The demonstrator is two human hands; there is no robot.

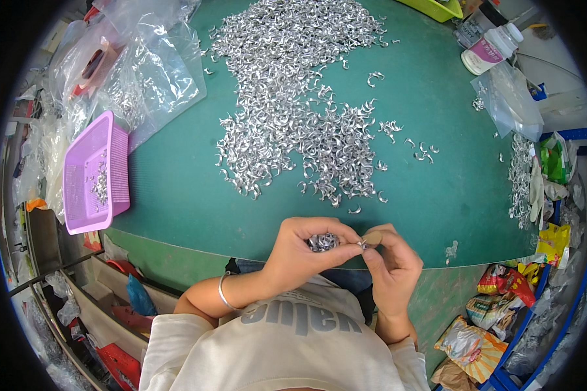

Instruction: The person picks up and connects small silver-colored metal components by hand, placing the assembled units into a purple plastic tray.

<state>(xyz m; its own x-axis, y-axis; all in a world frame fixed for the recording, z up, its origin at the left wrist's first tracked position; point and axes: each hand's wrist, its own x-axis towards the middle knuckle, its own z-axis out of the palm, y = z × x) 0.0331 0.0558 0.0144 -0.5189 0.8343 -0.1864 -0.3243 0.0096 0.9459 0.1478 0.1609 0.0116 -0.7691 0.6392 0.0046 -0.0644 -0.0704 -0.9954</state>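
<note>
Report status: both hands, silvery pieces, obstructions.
Left hand cupping silvery pieces. Right hand pinching a small piece at left hand's fingers. Loose pile on green table. Nothing seen blocking hands.

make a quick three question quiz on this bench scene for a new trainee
1. Which hand cups the cluster of silver pieces?
2. True or false: the purple plastic basket is left of the large pile of curved silver pieces.
3. Where is the white bottle with the pink label? a) near left b) far right c) far left

Key: 1. the left hand; 2. true; 3. b
</note>
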